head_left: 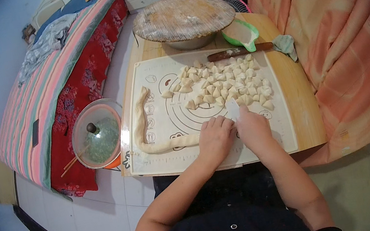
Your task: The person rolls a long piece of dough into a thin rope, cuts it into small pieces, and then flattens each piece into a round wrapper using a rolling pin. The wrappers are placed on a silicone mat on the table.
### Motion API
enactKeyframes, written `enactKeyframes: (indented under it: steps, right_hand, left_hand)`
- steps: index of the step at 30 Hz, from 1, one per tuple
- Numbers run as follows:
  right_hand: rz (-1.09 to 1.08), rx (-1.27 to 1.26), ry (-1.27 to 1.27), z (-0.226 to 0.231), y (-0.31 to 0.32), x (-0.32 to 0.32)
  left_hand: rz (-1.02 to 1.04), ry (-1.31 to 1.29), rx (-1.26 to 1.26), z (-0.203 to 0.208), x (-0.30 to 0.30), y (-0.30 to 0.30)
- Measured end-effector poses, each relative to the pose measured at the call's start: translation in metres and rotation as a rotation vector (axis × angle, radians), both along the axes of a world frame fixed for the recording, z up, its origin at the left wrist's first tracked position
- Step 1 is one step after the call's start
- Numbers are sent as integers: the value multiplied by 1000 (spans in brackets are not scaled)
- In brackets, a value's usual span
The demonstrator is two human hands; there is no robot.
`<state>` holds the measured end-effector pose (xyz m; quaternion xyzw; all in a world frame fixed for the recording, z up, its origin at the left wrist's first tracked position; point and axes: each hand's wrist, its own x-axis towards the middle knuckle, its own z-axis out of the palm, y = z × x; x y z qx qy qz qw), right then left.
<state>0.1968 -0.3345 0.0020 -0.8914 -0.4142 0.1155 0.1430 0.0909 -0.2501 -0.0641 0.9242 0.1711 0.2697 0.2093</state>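
Note:
A long dough rope [169, 144] bends in an L along the left and near side of the printed pastry mat [164, 164]. Over its right end lies my left hand [215, 137], fingers curled down on the dough. My right hand [253, 128], just beside it, is closed around a knife whose pale blade [232, 106] points away from me; its handle is hidden in the grip. Many cut dough pieces [228, 81] are heaped beyond both hands, toward the mat's far right. The blade's tip reaches close to the nearest pieces.
Behind the mat, a round slatted lid [184, 16] covers a bowl. A green scoop [241, 35] with flour and a rolling pin [240, 51] lie near it, with a cloth [285, 46]. Left of the table stands a lidded bowl [98, 147] with chopsticks. An orange curtain [329, 42] hangs at right.

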Motion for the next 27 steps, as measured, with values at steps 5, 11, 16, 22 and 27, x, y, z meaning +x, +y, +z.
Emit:
enactKeyframes:
  steps: [5,11,16,22,27]
  right_hand:
    - [-61,164,-13,-1,-8,15]
    - [-29,134,2,23,-40,-13]
    - [59,25,-4,12,-34,-15]
    - [-15,-42,-66,-7,-5,-19]
    - [-74,187,-2,-5,-8,-2]
  left_hand:
    - [50,-30,-21,4,-19,1]
    - [-9,-47,-78,5,-31,-3]
    - [-27,-62,-64,0,-31,-2]
    - [-31,-8,-31,5,-35,-1]
    - [-35,-16,-38,1,-38,11]
